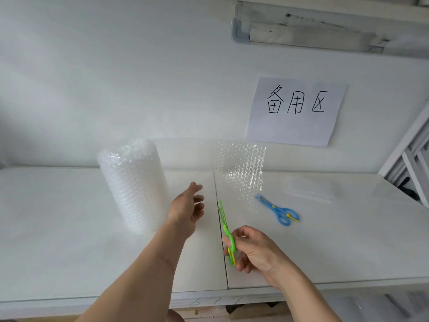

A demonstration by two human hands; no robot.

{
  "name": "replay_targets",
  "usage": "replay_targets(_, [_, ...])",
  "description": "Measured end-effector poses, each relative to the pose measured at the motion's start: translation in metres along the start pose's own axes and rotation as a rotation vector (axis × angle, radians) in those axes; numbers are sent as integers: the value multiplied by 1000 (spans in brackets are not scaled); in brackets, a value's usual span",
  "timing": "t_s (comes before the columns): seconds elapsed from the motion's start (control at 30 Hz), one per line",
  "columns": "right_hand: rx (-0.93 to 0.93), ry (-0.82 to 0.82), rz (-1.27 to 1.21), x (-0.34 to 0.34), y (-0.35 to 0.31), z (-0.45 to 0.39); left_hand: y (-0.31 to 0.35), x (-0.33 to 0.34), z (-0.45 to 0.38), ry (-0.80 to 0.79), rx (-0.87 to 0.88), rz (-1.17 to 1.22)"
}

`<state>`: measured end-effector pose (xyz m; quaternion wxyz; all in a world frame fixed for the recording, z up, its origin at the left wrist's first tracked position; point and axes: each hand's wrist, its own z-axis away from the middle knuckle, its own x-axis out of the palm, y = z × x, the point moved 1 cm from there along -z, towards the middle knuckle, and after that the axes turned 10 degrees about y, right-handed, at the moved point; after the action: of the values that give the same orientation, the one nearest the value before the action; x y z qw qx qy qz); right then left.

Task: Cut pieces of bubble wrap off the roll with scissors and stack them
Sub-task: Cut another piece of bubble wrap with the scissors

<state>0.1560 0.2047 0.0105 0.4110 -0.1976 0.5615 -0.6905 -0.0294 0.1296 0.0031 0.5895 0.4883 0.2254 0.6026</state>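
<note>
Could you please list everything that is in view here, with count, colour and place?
bubble wrap roll: one, clear white, upright on the table's left half
unrolled sheet: one, clear, stretched rightward from the roll, standing on edge
green scissors: one, green and yellow, held in the right hand
blue scissors: one, blue and yellow, lying on the table right of the sheet
stack of cut pieces: one low pile, clear, far right of the table
paper sign: one, white with black handwriting, on the wall
table: white
left hand: open, at the sheet
right hand: grips the green scissors
</note>
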Motion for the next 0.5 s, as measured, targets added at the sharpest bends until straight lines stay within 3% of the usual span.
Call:
replay_targets(0.27, [-5, -40, 8, 17, -6, -10, -9, -5, 5, -57, 64, -27])
replay_targets(0.5, [21, -54, -15, 23, -8, -16, -11, -3, 2, -88, 16, 43])
